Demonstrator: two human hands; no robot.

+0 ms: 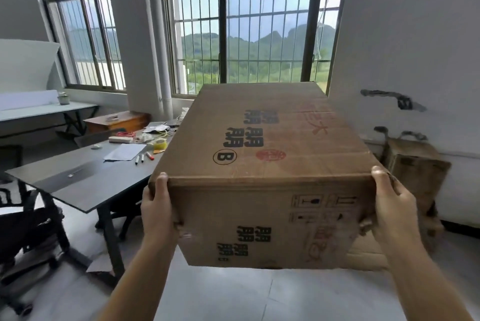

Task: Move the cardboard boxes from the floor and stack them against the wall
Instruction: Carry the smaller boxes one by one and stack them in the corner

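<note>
A large brown cardboard box (262, 165) with black printed characters and a circled B is held up in the air in front of me, well above the floor. My left hand (155, 211) grips its near left corner, thumb on the top edge. My right hand (389, 206) grips the near right corner the same way. Beyond the box on the right, a stack of cardboard boxes (415, 172) stands against the white wall (415, 48). A flattened piece of cardboard (368, 255) lies on the floor under the box.
A dark desk (85, 178) with papers, markers and a tape roll stands to the left. A black office chair (28, 219) sits at the far left. Barred windows (246, 35) and a white pillar (140, 48) fill the back.
</note>
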